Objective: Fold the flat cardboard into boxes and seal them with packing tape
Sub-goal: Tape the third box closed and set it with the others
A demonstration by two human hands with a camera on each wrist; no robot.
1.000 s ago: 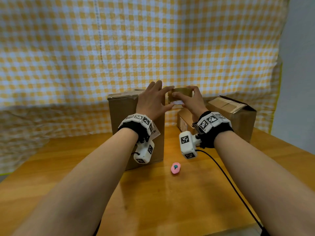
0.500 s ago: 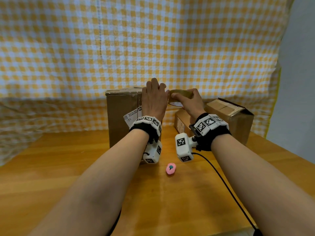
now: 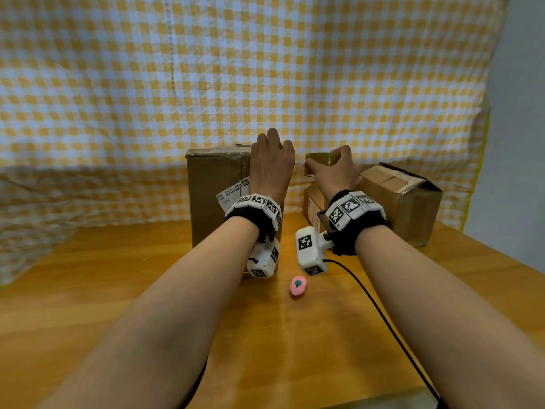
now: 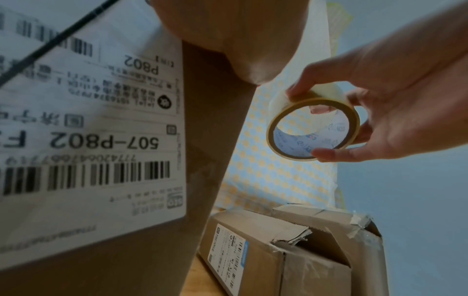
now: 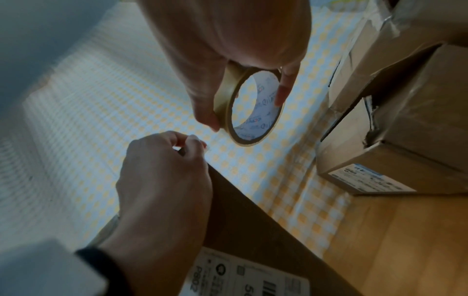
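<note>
Behind the wooden table (image 3: 147, 290) hangs a cloth with yellow and white checks (image 3: 265, 69), and it falls down onto the back of the table top. On the table stands a tall cardboard box (image 3: 215, 196), upright, with a white shipping label (image 4: 88, 120) on the side that faces me. I keep my left hand (image 3: 271, 163) on the top right corner of this box; the palm lies against the side and the fingers reach over the upper edge. In the right wrist view my thumb and first finger are pressed together at the corner of the box, on something small and pale. I think it is the free end of the tape, but I cannot tell for sure.

My right hand (image 3: 333, 172) holds the roll of packing tape (image 4: 314, 128) in the air, just beside the top of the tall box and at the same height. The thumb and the fingers are curled around the outside of the roll, and one fingertip goes into the hole.

To the right, lower, lies a second cardboard box (image 3: 398, 199) with a torn, half open flap. A small pink object (image 3: 298, 285) lies on the table between my forearms, near a black cable (image 3: 383, 320).
</note>
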